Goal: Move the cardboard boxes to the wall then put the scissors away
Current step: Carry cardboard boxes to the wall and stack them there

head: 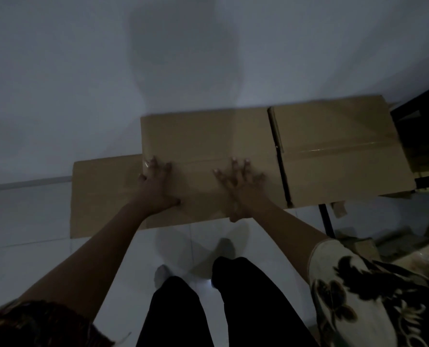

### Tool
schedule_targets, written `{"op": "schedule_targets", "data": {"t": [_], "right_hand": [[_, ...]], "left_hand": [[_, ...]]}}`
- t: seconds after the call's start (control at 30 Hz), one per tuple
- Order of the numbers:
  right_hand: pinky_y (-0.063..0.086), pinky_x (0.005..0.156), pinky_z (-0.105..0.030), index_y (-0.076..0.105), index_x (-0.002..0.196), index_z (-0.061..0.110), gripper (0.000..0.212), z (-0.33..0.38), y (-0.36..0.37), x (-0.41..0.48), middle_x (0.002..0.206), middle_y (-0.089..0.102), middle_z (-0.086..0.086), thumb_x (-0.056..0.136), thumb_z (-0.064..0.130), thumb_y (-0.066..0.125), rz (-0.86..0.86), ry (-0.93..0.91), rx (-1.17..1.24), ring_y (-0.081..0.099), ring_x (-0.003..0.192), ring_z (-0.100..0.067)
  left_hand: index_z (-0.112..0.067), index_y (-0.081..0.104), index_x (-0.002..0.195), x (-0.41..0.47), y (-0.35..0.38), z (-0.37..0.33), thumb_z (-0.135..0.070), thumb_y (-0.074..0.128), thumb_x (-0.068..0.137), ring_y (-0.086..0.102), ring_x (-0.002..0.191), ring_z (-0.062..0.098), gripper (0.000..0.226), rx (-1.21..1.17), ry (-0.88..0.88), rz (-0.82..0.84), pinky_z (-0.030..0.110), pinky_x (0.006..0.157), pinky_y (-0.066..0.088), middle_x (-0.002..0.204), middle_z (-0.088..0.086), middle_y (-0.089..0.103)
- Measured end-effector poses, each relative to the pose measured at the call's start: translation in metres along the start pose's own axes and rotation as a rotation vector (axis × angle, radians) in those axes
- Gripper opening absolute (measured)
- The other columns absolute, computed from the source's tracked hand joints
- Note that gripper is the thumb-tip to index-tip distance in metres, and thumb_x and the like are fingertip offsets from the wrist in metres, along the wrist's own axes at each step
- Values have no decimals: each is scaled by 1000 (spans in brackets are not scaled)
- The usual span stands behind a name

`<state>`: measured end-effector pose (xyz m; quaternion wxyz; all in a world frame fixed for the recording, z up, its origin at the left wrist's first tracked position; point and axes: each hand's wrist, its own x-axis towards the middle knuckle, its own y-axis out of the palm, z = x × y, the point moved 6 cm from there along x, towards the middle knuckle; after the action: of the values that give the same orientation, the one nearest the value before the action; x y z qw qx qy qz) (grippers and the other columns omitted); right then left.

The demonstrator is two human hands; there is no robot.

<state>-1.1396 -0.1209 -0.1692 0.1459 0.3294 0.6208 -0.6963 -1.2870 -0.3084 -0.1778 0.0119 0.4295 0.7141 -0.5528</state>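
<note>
Three brown cardboard boxes stand in a row against the pale wall. The middle box is the one under my hands. My left hand lies flat on its top near the left edge, fingers spread. My right hand presses flat on the same top further right, fingers spread too. A lower box sits to the left, partly behind my left forearm. A taped box stands to the right, touching the middle one. No scissors are in view.
A dark metal frame stands right of the taped box, with a black leg below it. Loose cardboard scraps and plastic wrap lie on the white tiled floor at right. My dark-trousered legs are below.
</note>
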Motion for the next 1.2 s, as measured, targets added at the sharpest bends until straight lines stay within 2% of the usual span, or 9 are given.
{"op": "schedule_targets", "data": {"t": [0.23, 0.33, 0.43, 0.53, 0.6, 0.73, 0.9, 1.07, 1.2], "right_hand": [[23, 98, -77, -26, 148, 38, 144, -7, 2, -5, 155, -32, -19, 58, 53, 86, -83, 39, -20, -19, 141, -54], [22, 98, -78, -28, 146, 40, 145, -9, 2, -6, 154, -33, -17, 57, 53, 87, -83, 50, -28, -19, 141, -52], [22, 98, -78, -26, 147, 39, 143, -2, 1, -7, 155, -33, -18, 60, 50, 87, -62, 56, -14, -19, 141, -52], [25, 97, -78, -25, 148, 36, 141, 5, 0, -9, 154, -33, -19, 62, 50, 86, -21, 50, -6, -18, 141, -54], [27, 98, -77, -24, 149, 35, 138, 8, 3, -11, 155, -32, -19, 65, 50, 84, 17, 60, 20, -16, 142, -52], [25, 105, -68, -13, 153, 35, 113, 6, -8, -26, 160, -22, -13, 81, 49, 72, 30, 120, 278, -7, 147, -43], [22, 113, -54, 3, 156, 27, 78, -9, -42, -72, 164, 0, -4, 97, 40, 52, -225, 283, 603, 9, 147, -34], [35, 107, -49, 13, 156, 21, 73, -9, -44, -136, 160, 18, -8, 97, 34, 53, -442, 493, 710, 26, 140, -36], [35, 107, -45, 15, 155, 18, 72, 7, -37, -195, 157, 25, -11, 96, 31, 54, -590, 602, 785, 33, 135, -35]], "left_hand": [[-22, 4, 155, -4, -2, -20, -43, 81, 70, -9, 148, 35, 116, 20, 95, -13, 56, 117, -1, 158, 20, -19], [-27, -3, 155, -1, 5, -15, -48, 79, 70, -11, 146, 42, 120, 44, 84, 31, 58, 116, -4, 156, 18, -26], [-37, -16, 150, 5, 13, -7, -61, 74, 68, -10, 142, 53, 125, 128, 30, 92, 67, 112, 3, 153, 14, -36], [-44, -24, 144, 11, 16, 0, -72, 67, 63, -14, 141, 53, 125, 158, -12, 142, 75, 104, 11, 151, 11, -40], [-44, -23, 145, 11, 13, 2, -73, 64, 65, -15, 141, 54, 121, 180, -31, 162, 77, 104, 12, 151, 13, -38], [-28, -6, 154, -2, -5, -21, -52, 65, 84, -15, 141, 52, 103, 232, -2, 208, 69, 110, 12, 158, 16, -23], [-21, -4, 155, -20, -33, -83, -41, 56, 94, 0, 146, 44, 88, 322, 156, 163, 58, 113, 22, 161, 14, -7], [-19, -3, 155, -63, -47, -154, -38, 58, 93, 10, 146, 38, 89, 389, 417, 154, 55, 111, 28, 160, 16, 4], [-21, 0, 155, -109, -46, -197, -38, 59, 90, 16, 143, 39, 90, 487, 605, 130, 56, 108, 33, 160, 13, 12]]}}
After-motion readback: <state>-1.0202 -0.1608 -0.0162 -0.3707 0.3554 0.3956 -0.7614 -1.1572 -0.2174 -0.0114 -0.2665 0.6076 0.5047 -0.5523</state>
